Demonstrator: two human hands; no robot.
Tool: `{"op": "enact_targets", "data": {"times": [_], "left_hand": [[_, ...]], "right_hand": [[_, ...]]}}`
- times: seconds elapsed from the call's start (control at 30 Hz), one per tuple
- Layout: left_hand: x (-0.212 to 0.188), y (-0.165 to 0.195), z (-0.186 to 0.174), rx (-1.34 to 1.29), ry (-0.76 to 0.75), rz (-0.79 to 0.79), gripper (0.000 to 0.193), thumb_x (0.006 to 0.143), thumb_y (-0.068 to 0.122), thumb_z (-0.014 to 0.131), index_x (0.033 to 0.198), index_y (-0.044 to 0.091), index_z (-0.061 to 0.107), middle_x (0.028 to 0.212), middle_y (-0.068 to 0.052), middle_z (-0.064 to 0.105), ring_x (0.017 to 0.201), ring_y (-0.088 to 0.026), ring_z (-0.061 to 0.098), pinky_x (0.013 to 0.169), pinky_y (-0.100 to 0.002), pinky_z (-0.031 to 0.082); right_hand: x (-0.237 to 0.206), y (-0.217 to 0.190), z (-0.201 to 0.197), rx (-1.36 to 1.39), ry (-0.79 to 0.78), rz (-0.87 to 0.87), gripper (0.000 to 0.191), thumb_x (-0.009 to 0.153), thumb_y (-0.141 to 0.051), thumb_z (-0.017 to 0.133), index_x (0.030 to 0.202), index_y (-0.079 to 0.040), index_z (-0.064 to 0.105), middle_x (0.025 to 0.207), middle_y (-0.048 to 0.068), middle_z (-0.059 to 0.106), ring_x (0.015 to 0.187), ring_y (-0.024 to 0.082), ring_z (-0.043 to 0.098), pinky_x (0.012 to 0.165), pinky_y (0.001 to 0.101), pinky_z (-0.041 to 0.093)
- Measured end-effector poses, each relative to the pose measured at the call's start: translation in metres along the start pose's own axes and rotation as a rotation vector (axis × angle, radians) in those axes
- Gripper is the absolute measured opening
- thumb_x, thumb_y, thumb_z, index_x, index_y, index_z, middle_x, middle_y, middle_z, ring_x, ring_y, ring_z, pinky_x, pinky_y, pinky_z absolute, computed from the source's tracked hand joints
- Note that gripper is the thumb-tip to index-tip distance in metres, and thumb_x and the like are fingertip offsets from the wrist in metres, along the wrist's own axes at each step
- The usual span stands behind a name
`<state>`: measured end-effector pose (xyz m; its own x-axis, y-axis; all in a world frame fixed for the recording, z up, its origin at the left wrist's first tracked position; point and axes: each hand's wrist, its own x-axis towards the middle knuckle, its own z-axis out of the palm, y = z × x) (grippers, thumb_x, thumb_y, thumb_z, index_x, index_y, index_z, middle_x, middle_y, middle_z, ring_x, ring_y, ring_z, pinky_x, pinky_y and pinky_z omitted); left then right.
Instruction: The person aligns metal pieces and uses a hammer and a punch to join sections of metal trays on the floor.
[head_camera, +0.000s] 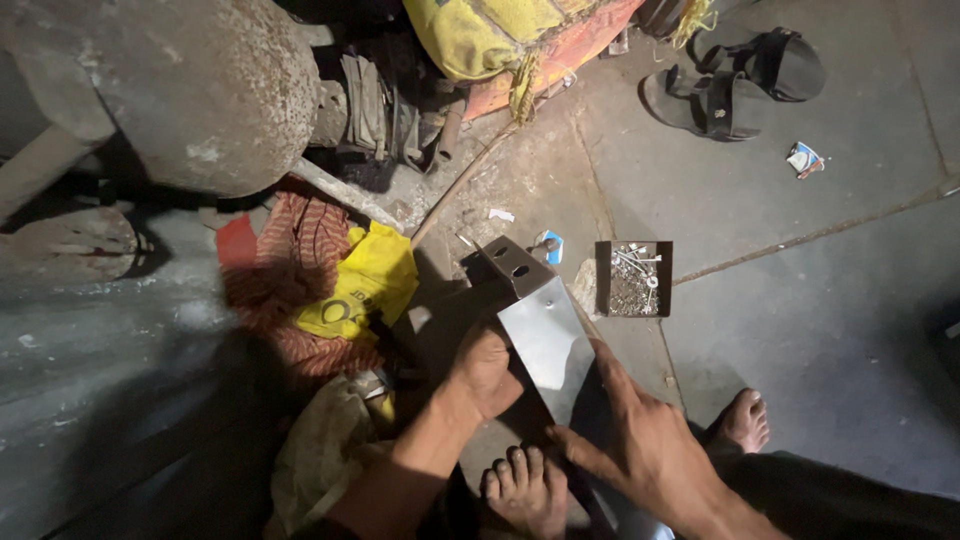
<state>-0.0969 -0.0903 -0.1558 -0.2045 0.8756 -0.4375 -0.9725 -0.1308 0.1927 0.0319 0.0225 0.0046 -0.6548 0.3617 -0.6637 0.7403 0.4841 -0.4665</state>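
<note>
Steel bracket (545, 335): shiny, bent, two-holed end.

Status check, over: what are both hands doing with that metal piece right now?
Left hand gripping the metal channel at its left edge. Right hand spread on its right side, steadying. Small tray of screws on the floor just beyond.

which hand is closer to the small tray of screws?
Right. The right hand rests on the metal bracket just below the tray of screws; the left hand grips the bracket's far side.
</note>
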Motion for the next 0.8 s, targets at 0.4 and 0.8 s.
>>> {"op": "enact_targets", "data": {"times": [0.4, 0.8], "left_hand": [[-0.029, 0.014, 0.02, -0.158, 0.044, 0.117, 0.042, 0.1, 0.034, 0.059, 0.12, -0.001, 0.068, 0.108, -0.011, 0.073, 0.106, -0.023, 0.068, 0.098, -0.038, 0.052], [-0.001, 0.024, -0.023, 0.43, 0.332, 0.213, 0.024, 0.093, 0.014, 0.074, 0.113, 0.001, 0.074, 0.098, -0.002, 0.075, 0.084, -0.012, 0.07, 0.077, -0.029, 0.057]], "right_hand": [[0.009, 0.019, 0.021, -0.033, -0.014, 0.032, 0.116, 0.077, -0.054, 0.079, 0.16, -0.004, 0.017, 0.106, 0.032, 0.068, 0.079, 0.044, 0.075, 0.074, 0.048, 0.062], [0.052, -0.006, 0.057, -0.151, -0.002, -0.024, 0.112, 0.08, -0.056, 0.075, 0.152, 0.009, 0.019, 0.108, 0.039, 0.064, 0.091, 0.05, 0.069, 0.08, 0.0517, 0.059]]}}
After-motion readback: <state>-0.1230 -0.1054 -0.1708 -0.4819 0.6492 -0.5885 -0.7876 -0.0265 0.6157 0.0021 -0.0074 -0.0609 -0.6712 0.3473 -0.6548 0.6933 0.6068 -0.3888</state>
